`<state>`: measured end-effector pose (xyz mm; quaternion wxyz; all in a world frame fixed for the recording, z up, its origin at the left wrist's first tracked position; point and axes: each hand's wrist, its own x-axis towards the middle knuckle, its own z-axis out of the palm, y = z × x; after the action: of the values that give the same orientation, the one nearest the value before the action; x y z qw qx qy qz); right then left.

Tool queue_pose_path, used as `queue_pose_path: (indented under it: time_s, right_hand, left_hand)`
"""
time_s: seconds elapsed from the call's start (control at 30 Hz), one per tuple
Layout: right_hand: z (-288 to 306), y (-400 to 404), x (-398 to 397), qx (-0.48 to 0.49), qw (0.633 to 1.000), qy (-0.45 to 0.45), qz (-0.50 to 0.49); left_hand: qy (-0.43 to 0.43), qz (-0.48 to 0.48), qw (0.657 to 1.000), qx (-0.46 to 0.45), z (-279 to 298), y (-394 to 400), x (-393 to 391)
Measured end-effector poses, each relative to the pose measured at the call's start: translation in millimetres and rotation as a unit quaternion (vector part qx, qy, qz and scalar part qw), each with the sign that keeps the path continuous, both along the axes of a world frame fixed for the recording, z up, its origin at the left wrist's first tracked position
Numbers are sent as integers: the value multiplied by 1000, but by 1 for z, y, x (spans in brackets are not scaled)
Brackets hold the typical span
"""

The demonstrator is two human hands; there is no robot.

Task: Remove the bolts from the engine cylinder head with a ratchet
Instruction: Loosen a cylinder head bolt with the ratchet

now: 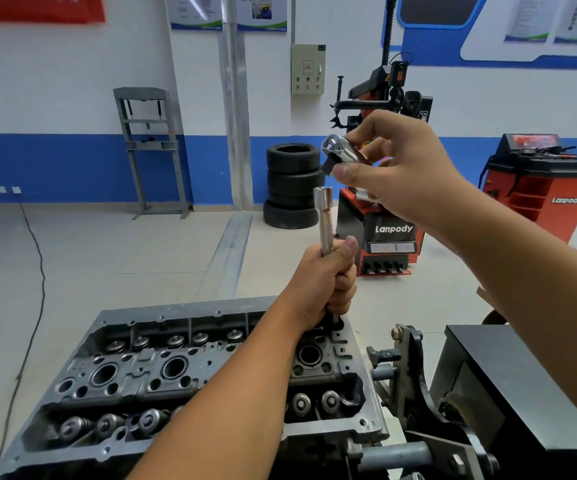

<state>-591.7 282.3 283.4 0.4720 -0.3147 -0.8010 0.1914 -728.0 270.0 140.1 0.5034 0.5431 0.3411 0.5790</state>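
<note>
While the left hand (325, 282) wraps its fingers (344, 289) round the lower part of the extension bar (325, 220), holding it upright with its foot in a bolt well at the far right corner of the cylinder head (190, 372), the right hand (401, 168) pinches the ratchet (340, 155) by its head, just above the bar's open top and apart from it. Thumb and fingertips close on the chrome; the handle is mostly hidden behind the palm. Both tools look to be polished steel: rigid, fairly heavy for their size, and probably slippery, so the bar is best steadied low, as shown, and the ratchet taken by its handle once seated. Its square drive must line up with the bar's socket. No bolt is visible; the well hides it. The cast head, likely very heavy, sits clamped on a stand (415, 386), valve springs (107, 424) exposed in rows. Beyond, well apart, stand stacked tyres (292, 188), a red tyre changer (384, 223), a balancer (539, 185) and a grey press frame (152, 150). A black box (522, 386) beside the stand could limit the handle's swing on the right.
</note>
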Motion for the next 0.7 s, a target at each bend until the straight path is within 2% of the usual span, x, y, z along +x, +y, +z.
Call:
queue_pose_path:
  time_s: [0.13,0.33,0.5,0.6,0.7]
  right_hand:
    - [-1,0,0,9,1000,11,-5]
    - [-7,4,0,-3,1000,17,-4]
    - [0,4,0,6,999,-40,13]
    - [7,3,0,27,996,-89,6]
    - [8,2,1,27,994,-100,-19]
  left_hand:
    - [-16,55,998,16,-4,-1,1]
    - [33,-21,999,28,0,-7,1]
    - [72,-44,996,-3,8,-8,5]
    - [97,3,995,2,7,-7,18]
    - [65,62,996,4,3,-6,24]
